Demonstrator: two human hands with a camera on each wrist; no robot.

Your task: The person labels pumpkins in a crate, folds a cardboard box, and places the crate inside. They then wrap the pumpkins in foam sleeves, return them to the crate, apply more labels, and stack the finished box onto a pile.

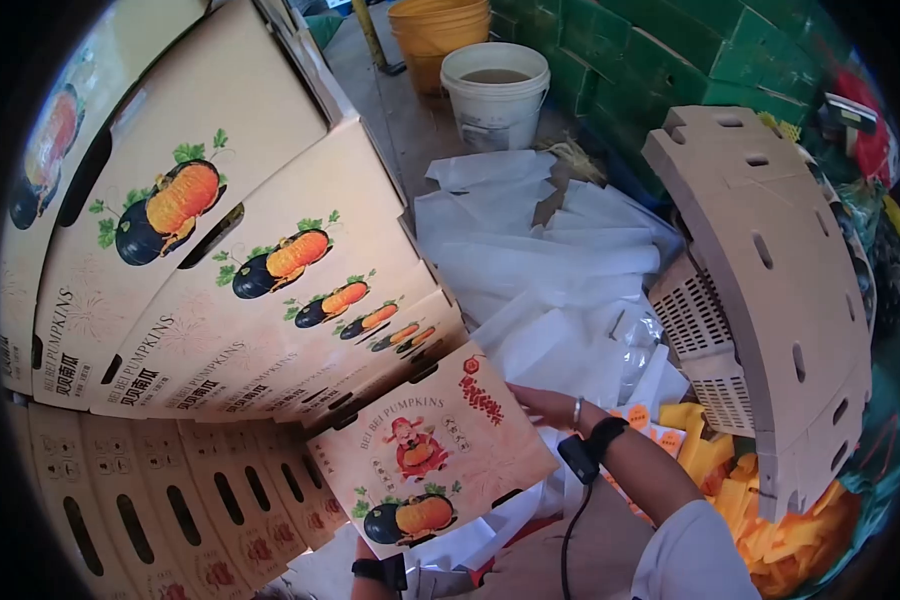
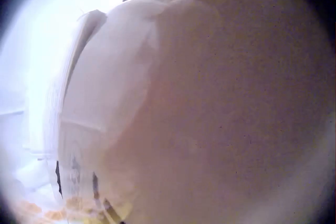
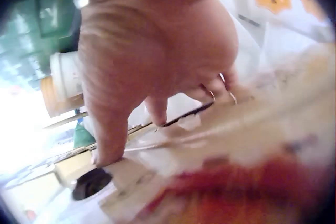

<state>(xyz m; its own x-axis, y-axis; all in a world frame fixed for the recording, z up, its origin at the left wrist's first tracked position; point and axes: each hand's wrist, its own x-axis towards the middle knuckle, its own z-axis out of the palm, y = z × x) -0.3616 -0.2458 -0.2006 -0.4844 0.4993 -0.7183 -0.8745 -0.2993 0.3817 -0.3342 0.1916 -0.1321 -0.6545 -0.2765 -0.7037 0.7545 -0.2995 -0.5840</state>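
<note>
A printed pumpkin carton, lettered BEI BEI PUMPKINS with a red-robed figure, tilts in front of the body in the head view. My right hand grips its far right edge. In the right wrist view the thumb of the right hand presses on the printed face, and the other fingers reach down at the edge. Low in the head view, only a bit of my left hand shows at the carton's near left side; its fingers are hidden. Plain brown cardboard fills most of the left wrist view.
Stacked pumpkin cartons rise on the left. White sheets cover the floor ahead, near a white bucket of liquid. A cardboard piece with slots leans over crates on the right. Orange-yellow netting lies lower right.
</note>
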